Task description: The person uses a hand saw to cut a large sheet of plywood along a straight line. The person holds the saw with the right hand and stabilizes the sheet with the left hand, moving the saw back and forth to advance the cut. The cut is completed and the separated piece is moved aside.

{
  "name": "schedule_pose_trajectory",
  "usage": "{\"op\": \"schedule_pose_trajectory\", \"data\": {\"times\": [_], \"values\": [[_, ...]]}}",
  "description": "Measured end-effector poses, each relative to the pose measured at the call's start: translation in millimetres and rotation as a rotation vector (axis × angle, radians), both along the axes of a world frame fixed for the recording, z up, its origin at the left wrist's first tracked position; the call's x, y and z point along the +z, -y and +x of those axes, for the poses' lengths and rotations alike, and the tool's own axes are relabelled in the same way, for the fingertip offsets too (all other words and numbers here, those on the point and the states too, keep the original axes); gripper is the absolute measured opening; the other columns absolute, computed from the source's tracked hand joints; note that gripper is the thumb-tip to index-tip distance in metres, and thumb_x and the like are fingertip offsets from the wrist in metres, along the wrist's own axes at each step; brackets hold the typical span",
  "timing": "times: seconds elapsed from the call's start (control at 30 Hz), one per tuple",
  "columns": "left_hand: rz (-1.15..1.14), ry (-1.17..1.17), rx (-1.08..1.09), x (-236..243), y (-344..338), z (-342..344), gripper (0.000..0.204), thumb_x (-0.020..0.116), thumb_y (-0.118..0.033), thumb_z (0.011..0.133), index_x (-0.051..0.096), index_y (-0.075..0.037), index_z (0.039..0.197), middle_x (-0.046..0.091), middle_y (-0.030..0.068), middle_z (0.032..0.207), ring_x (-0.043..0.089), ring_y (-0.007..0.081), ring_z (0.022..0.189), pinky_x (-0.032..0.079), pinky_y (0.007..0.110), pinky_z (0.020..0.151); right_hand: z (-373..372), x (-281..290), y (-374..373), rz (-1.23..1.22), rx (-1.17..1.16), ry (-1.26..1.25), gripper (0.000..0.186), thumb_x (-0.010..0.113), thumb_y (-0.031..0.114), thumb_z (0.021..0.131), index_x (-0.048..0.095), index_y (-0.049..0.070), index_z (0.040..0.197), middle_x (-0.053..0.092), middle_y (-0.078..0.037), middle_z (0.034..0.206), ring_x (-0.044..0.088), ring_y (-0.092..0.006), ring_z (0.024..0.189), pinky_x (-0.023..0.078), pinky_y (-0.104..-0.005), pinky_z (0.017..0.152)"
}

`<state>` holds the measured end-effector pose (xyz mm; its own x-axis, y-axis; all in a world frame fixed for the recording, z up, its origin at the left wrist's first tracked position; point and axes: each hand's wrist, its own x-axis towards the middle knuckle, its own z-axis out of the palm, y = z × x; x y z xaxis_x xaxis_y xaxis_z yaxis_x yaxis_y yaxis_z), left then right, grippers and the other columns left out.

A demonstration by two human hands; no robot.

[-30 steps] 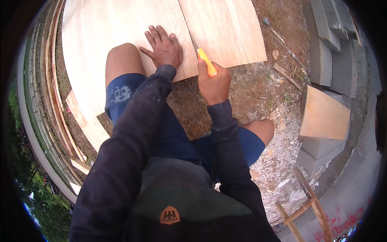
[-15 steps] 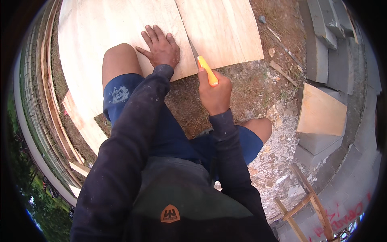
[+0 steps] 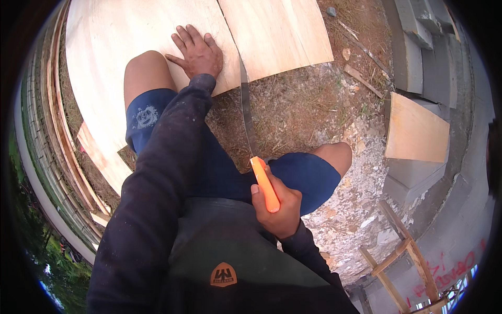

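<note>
A large pale plywood sheet (image 3: 120,36) lies before me, split by a long dark cut running away from its near edge. My left hand (image 3: 200,55) rests flat on the sheet with fingers spread, just left of the cut. In my right hand (image 3: 280,204) is the orange handle of a hand saw (image 3: 247,112), held close to my lap. The saw's blade stretches away from me, its far end in the cut at the sheet's near edge. My left bare knee presses on the sheet beside my left hand.
Grey concrete blocks (image 3: 436,63) are stacked at the far right. A small plywood offcut (image 3: 418,128) leans against blocks there. A wooden frame (image 3: 408,256) stands at the lower right. Long timber strips (image 3: 57,120) run along the left. Wood scraps (image 3: 363,81) lie on the dirt.
My right hand has pulled the saw back toward my lap, baring most of the blade. My left hand stays on the sheet; the whole view has shifted slightly.
</note>
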<state>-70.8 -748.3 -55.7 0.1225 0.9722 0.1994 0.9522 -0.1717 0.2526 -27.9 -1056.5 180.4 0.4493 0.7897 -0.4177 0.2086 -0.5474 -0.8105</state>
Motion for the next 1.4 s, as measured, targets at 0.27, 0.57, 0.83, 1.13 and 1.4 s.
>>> {"op": "schedule_pose_trajectory", "data": {"times": [0.27, 0.57, 0.83, 1.13, 1.4], "values": [[-0.13, 0.066, 0.029, 28, 2, -1, 0.061, 0.032, -0.037, 0.105, 0.028, -0.003, 0.156, 0.019, 0.0177, 0.165, 0.008, 0.0347, 0.155, 0.003, 0.071, 0.117, 24, 28, 72, 0.04, -0.129, 0.017, 0.036, 0.066, 0.007, 0.089, 0.065, -0.009, 0.121, 0.073, -0.023, 0.101, 0.075, -0.0234, 0.088, 0.057, -0.0302, 0.076], [-0.175, -0.059, 0.058, 25, 0, -3, 0.063, 0.029, -0.039, 0.105, 0.024, -0.004, 0.157, 0.014, 0.016, 0.167, 0.006, 0.034, 0.155, 0.0, 0.071, 0.117, 38, -50, -87, 0.153, -0.188, -0.023, 0.022, 0.066, 0.019, 0.095, 0.068, -0.003, 0.091, 0.053, -0.01, 0.059, 0.05, -0.0113, 0.054, 0.039, -0.0327, 0.051], [-0.092, -0.051, 0.059, 9, 2, -6, 0.063, 0.028, -0.039, 0.105, 0.023, -0.005, 0.158, 0.014, 0.0143, 0.168, 0.005, 0.0323, 0.156, -0.001, 0.071, 0.117, 15, 9, 62, -0.012, -0.184, 0.021, 0.032, 0.064, 0.013, 0.092, 0.067, -0.009, 0.115, 0.07, -0.015, 0.084, 0.068, -0.0166, 0.076, 0.052, -0.0286, 0.07], [-0.097, -0.036, 0.033, 2, 5, -6, 0.064, 0.029, -0.04, 0.105, 0.026, -0.004, 0.157, 0.017, 0.0147, 0.167, 0.007, 0.0332, 0.155, -0.002, 0.072, 0.116, 36, -68, -88, 0.027, -0.185, 0.029, 0.022, 0.068, 0.016, 0.093, 0.07, -0.003, 0.104, 0.063, -0.016, 0.065, 0.063, -0.017, 0.057, 0.047, -0.0339, 0.056], [-0.04, 0.018, 0.024, 7, -5, 0, 0.063, 0.03, -0.04, 0.104, 0.028, -0.004, 0.156, 0.018, 0.0158, 0.166, 0.009, 0.0338, 0.155, -0.001, 0.073, 0.115, 27, -12, 8, -0.005, -0.174, -0.022, 0.036, 0.066, 0.011, 0.092, 0.066, -0.009, 0.122, 0.074, -0.017, 0.089, 0.072, -0.0177, 0.078, 0.055, -0.0279, 0.074]]}}
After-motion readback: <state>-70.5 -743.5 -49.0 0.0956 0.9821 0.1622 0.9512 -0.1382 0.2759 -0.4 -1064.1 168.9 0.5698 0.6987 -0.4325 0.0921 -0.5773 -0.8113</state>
